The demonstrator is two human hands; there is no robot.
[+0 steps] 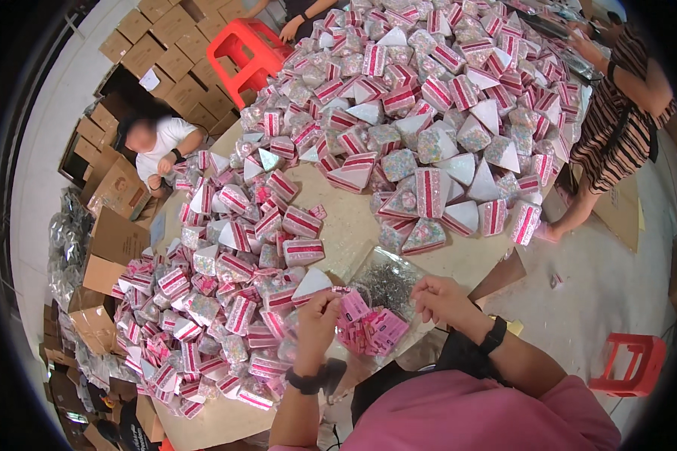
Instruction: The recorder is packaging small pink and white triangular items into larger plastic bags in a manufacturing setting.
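My left hand (318, 323) is pinched closed beside a pink card tag (353, 306), whose edge meets the fingertips. Under and beside that tag lies a heap of similar pink tags (382, 331) near the table's front edge. My right hand (442, 302) is raised to the right of the heap, its fingertips drawn together; whatever they hold is too small to make out. Between and beyond the hands, a clear plastic bag (387, 282) spreads out with many small dark metallic pieces in it. Glittery cake-slice-shaped pieces (303, 252) with pink and white stripes lie left of my left hand.
A large pile of the same slices (430, 192) covers the table's far side. People work at the left and right edges. Red plastic stools (629, 364) stand at the right and far left. Cardboard boxes (116, 244) and plastic wrapping (68, 240) line the left.
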